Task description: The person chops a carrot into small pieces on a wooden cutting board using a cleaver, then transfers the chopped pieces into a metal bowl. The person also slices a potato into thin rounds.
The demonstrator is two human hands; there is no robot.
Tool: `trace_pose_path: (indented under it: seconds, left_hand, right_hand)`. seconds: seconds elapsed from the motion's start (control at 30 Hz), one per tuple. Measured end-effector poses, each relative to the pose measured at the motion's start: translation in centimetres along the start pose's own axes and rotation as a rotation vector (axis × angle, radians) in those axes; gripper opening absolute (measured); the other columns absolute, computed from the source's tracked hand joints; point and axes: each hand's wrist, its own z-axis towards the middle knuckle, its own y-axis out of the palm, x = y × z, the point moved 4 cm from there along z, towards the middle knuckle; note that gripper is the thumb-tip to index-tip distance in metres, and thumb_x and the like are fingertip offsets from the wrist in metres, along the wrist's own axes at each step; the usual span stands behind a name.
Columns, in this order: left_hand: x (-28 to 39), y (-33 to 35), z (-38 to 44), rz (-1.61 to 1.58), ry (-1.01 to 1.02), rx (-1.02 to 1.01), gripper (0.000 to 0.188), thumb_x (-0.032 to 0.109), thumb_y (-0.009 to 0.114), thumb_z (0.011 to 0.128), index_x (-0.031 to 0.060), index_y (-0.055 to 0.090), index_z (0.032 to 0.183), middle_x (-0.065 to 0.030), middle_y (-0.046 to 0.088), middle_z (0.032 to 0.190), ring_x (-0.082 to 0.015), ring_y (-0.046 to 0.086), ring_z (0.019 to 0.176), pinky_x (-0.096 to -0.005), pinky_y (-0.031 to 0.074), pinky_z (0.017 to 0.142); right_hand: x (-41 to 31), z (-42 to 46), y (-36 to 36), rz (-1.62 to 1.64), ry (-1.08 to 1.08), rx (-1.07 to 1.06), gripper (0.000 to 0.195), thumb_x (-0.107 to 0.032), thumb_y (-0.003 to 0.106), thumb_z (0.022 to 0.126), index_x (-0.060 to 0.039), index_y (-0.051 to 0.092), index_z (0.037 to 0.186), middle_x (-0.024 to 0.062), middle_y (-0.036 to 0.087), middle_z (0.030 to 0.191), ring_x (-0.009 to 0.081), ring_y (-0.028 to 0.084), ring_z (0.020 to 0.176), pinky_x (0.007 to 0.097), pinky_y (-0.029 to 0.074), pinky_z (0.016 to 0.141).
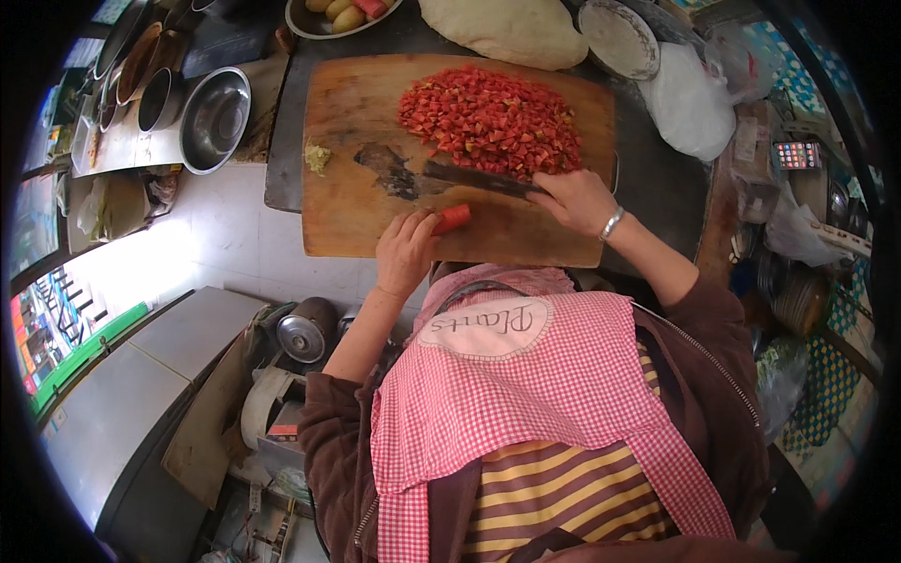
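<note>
My left hand rests at the near edge of a wooden cutting board, its fingers on a piece of peeled carrot. In my right hand is a dark-bladed kitchen knife, its blade pointing left along the near side of a large heap of diced carrot. A small pile of pale minced food lies at the board's left edge. The board's surface has a dark worn patch left of the blade.
Behind the board sit a metal bowl of potatoes and carrot, a big mass of dough and a round floury container. A white plastic bag lies at right. An empty steel basin stands on the left shelf.
</note>
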Motion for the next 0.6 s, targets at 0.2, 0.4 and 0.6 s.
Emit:
trace_pose_path:
  seconds: [0.2, 0.4, 0.6]
  left_hand:
    - [-0.2, 0.0, 0.8, -0.004, 0.005, -0.034, 0.047, 0.014, 0.079, 0.082, 0.0093, 0.067, 0.127, -0.0111, 0.070, 0.126, -0.0331, 0.065, 0.111, -0.0438, 0.055, 0.095]
    - [0.4, -0.9, 2.1, -0.099, -0.084, 0.077, 0.043, 0.007, 0.077, 0.087, 0.0074, 0.066, 0.129, -0.0129, 0.070, 0.124, -0.0358, 0.066, 0.111, -0.0445, 0.054, 0.095]
    - [4.5, -3.2, 7.7, -0.347, -0.142, 0.046, 0.035, -0.002, 0.070, 0.088, 0.0068, 0.072, 0.123, -0.0143, 0.070, 0.118, -0.0356, 0.066, 0.110, -0.0434, 0.054, 0.095]
  right_hand:
    - [2.8, -4.0, 0.5, -0.025, 0.048, 0.086, 0.022, -0.035, 0.065, 0.101, -0.0129, 0.064, 0.103, 0.0168, 0.068, 0.073, 0.0391, 0.069, 0.071, 0.0512, 0.053, 0.061]
    - [0.9, -5.2, -2.9, -0.232, -0.071, 0.406, 0.013, -0.025, 0.072, 0.092, -0.0158, 0.064, 0.097, 0.0071, 0.061, 0.071, 0.0285, 0.068, 0.067, 0.0422, 0.052, 0.055]
    - [1.0, -6.7, -3.4, -0.408, -0.135, 0.616, 0.013, -0.017, 0.071, 0.078, -0.0188, 0.065, 0.090, 0.0017, 0.051, 0.068, 0.0207, 0.061, 0.062, 0.0346, 0.049, 0.053]
